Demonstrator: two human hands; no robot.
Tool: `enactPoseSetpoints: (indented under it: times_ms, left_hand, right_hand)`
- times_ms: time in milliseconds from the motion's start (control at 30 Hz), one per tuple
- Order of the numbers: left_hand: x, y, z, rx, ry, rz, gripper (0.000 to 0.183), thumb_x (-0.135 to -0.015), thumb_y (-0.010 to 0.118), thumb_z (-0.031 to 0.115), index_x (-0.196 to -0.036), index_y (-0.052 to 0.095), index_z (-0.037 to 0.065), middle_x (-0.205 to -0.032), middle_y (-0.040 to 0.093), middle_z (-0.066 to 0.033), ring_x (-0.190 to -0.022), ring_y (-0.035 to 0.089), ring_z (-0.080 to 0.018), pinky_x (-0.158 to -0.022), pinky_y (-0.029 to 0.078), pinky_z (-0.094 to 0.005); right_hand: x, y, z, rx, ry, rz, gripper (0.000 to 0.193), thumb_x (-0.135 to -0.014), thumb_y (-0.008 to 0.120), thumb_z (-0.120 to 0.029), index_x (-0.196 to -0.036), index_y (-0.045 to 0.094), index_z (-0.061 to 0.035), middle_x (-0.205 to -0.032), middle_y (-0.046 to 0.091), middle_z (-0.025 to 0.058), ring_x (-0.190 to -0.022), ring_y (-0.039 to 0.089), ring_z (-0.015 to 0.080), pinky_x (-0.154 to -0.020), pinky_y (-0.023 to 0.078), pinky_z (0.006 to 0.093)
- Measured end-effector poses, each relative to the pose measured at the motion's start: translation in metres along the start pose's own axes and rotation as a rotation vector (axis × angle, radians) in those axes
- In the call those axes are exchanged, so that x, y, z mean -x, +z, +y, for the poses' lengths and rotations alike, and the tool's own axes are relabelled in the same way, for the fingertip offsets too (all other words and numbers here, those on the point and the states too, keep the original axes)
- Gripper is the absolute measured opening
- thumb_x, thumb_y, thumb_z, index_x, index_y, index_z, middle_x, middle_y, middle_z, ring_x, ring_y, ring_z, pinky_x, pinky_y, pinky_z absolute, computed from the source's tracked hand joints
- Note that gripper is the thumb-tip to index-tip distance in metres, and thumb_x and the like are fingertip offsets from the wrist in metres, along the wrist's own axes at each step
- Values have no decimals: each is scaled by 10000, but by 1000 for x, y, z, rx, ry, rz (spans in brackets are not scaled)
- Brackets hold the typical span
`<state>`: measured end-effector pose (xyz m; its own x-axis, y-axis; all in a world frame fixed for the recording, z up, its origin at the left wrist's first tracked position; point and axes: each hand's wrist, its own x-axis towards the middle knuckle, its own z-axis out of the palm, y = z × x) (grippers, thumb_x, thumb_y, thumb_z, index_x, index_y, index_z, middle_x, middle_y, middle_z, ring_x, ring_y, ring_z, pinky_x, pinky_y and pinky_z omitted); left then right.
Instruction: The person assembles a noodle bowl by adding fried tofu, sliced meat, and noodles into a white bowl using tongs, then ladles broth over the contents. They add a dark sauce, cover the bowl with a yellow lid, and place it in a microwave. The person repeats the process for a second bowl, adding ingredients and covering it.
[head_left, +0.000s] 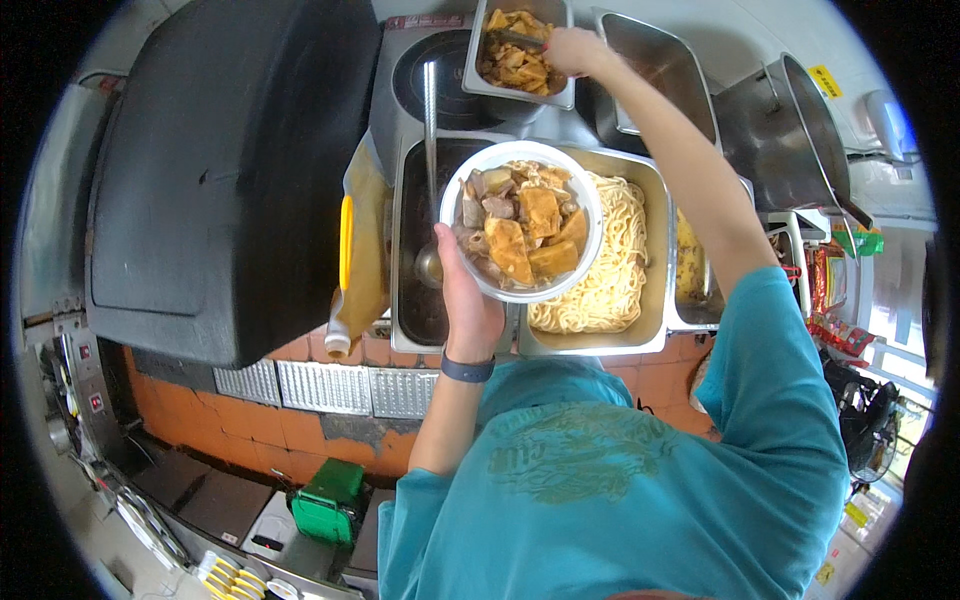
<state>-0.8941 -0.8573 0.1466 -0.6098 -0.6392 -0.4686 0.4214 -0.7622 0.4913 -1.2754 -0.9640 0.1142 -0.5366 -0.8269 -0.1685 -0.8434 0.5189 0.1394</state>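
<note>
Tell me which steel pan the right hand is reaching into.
The small far pan of brown food chunks, where the right hand is; not the noodle pan or the empty pan.

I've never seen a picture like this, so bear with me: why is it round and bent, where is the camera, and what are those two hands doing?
The camera sits on a person's head and looks down through a very wide lens, which bends the edges. The left hand holds a white bowl filled with food pieces. The right hand reaches to a steel pan of stew further back. Below the bowl lie a tray of noodles and a ladle in a dark tray.
</note>
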Motion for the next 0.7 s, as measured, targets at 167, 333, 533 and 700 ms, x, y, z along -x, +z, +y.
enactPoseSetpoints:
  times_ms: [167,333,533,700]
  left_hand:
    - [-5,-6,-3,17,23,-9,686,-1050,335,561,-1497,340,41,-1492,449,-124,-1364,455,-249,-1133,374,-392]
    - [-1,-6,-8,30,-1,2,657,-1050,325,561,-1487,375,73,-1477,477,-104,-1343,481,-252,-1116,399,-401]
    - [-8,-3,-6,41,-79,11,669,-1048,319,570,-1494,370,75,-1485,472,-101,-1346,479,-256,-1122,394,-409]
    - [-5,-7,-7,62,-79,-29,684,-1046,363,554,-1503,321,47,-1494,432,-136,-1372,443,-250,-1136,374,-397]
  right_hand:
    - [25,-26,68,-671,86,-210,289,-998,576,-271,-1139,644,-28,-656,609,57,-401,457,69,-361,365,233]
    - [61,-62,80,-588,-26,-273,294,-1009,559,-279,-1151,624,-30,-620,574,32,-421,457,66,-378,381,229]
    - [26,-76,64,70,-339,6,249,-902,589,-254,-895,706,-34,-711,663,119,-625,615,240,-559,490,372]
    - [4,-84,19,264,-140,-134,223,-832,615,-191,-881,755,-25,-898,726,205,-830,708,364,-714,557,475]
